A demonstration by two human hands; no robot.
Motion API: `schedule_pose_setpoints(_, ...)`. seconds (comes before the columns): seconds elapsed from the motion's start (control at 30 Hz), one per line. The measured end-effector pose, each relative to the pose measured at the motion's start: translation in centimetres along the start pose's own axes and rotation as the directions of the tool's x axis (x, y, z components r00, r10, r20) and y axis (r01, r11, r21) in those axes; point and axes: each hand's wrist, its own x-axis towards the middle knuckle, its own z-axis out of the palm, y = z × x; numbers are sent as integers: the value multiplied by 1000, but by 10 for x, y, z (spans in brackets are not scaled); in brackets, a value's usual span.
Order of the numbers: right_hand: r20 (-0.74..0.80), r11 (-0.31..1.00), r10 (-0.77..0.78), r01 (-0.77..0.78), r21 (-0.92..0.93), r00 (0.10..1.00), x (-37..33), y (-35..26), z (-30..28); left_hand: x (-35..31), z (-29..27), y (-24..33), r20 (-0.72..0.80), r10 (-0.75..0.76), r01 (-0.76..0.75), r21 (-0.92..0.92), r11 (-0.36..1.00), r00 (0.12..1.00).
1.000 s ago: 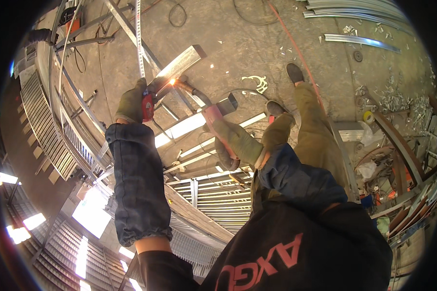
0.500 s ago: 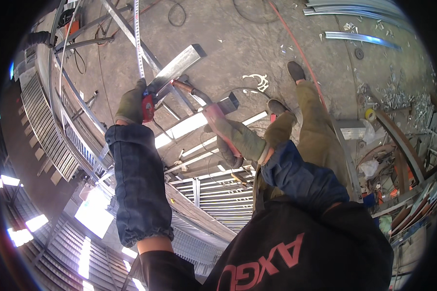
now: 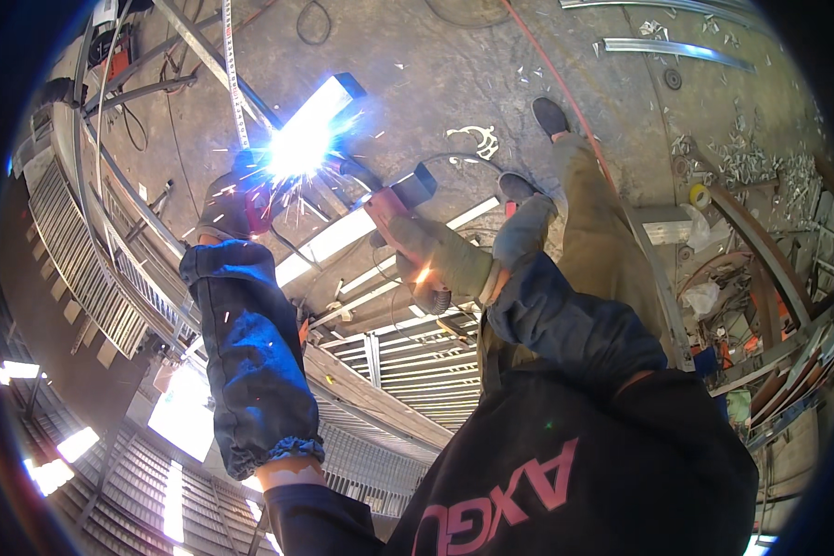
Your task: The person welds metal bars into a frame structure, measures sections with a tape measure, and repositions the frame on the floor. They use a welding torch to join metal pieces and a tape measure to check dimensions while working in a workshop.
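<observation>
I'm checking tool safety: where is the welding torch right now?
In the head view, just left of centre, the welding torch is in the right hand, its neck pointing toward the bright arc.

Support surface: grey-brown floor [image 3: 417, 93]. Lying on it: red hose [image 3: 565, 85], running diagonally; dark cable loop [image 3: 329, 25], upper left; pale curved piece [image 3: 486, 139], near centre; dark disc [image 3: 673, 79], just below shiny metal strip [image 3: 681, 52]; silvery scraps [image 3: 751, 162] strewn at right.
</observation>
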Motion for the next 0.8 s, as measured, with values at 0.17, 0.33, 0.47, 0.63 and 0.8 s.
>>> schedule_pose_setpoints(0.17, -30, 996, -31, 28, -88, 999, 2, 11, 10, -7, -2, -2, -84, -44, 51, 79, 996, 995)
schedule_pose_setpoints(0.33, -103, 983, -14, -5, -182, 995, 4, 9, 13, -50, 52, 14, -108, 110, -97, 115, 989, 988)
schedule_pose_setpoints(0.47, -93, 984, 0, -17, -176, 996, 1, 14, 17, -34, 20, 7, -162, 107, -79, 167, 983, 981)
schedule_pose_setpoints(0.63, -86, 993, 6, -16, -119, 996, 5, 20, 14, -27, 15, 7, -154, 120, -81, 237, 968, 981)
schedule_pose_setpoints(0.8, -44, 991, -44, 38, -130, 998, 8, 20, 10, -26, 10, 8, -132, 125, -78, 314, 946, 983)
